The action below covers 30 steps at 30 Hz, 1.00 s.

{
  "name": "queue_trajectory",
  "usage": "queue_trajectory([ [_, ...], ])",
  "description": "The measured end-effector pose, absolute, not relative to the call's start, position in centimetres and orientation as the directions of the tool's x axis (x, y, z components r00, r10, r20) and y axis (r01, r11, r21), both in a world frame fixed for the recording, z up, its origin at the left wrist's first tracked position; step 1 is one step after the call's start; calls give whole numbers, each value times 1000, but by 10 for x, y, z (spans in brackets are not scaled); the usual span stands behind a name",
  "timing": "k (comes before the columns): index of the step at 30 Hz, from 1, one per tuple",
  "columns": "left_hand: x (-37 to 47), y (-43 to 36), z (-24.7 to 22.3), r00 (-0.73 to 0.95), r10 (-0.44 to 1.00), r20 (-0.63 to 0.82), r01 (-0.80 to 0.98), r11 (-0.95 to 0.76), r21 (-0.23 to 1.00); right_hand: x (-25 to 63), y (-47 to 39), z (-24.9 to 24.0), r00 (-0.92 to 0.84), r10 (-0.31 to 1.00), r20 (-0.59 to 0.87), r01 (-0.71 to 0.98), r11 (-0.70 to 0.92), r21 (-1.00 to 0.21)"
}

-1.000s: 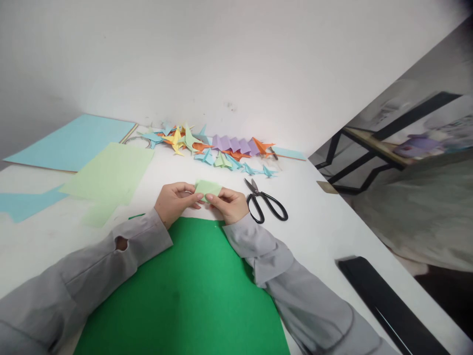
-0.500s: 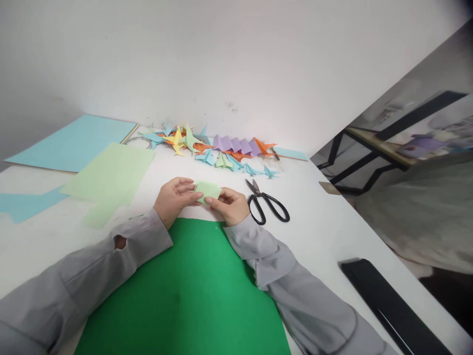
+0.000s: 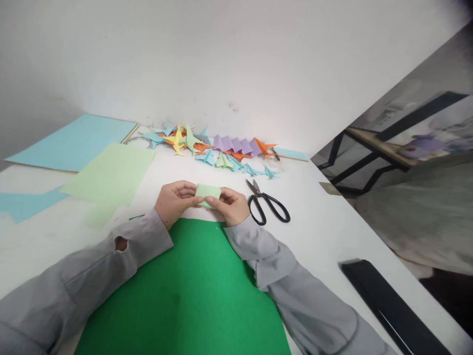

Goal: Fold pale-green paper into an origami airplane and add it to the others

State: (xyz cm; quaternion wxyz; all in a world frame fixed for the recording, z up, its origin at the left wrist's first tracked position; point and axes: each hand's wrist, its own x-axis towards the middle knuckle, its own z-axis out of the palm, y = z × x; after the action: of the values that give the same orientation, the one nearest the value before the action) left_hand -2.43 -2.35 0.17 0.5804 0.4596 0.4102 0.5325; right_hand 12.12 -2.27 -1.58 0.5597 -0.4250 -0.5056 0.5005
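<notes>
A small folded piece of light green paper (image 3: 208, 193) is held up between both hands, just past the far edge of a green sheet (image 3: 181, 286). My left hand (image 3: 175, 201) pinches its left side, thumb on the near face and fingers behind. On the right side, my right hand (image 3: 232, 207) grips it the same way, and the two thumb tips nearly meet at its lower edge. Black-handled scissors (image 3: 268, 201) lie with blades partly apart, right beside my right hand.
Folded paper figures (image 3: 179, 139) and a pleated purple strip (image 3: 236, 145) line the wall. Light green paper (image 3: 111, 172) and blue sheets (image 3: 74, 143) lie at the left. A long black object (image 3: 391, 305) rests at the right, near the table edge.
The small green paper now looks flatter and more squared. Both thumbs have come closer together along its lower edge, and my left fingers have shifted slightly.
</notes>
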Motion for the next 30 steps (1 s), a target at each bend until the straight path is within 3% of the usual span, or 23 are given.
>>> queue_trajectory([
  [9, -24, -25, 1, 143, 989, 40, -192, -12, 981, 122, -24, -14, 29, 989, 145, 0, 145, -989],
  [18, -24, -23, 1, 27, 995, 98, -71, -96, 993, 123, -26, -12, 17, 989, 145, 50, 144, -988],
  [30, -24, -27, 6, 86, 995, 48, -63, -43, 997, 123, -22, -18, 39, 990, 136, -115, 140, -983],
])
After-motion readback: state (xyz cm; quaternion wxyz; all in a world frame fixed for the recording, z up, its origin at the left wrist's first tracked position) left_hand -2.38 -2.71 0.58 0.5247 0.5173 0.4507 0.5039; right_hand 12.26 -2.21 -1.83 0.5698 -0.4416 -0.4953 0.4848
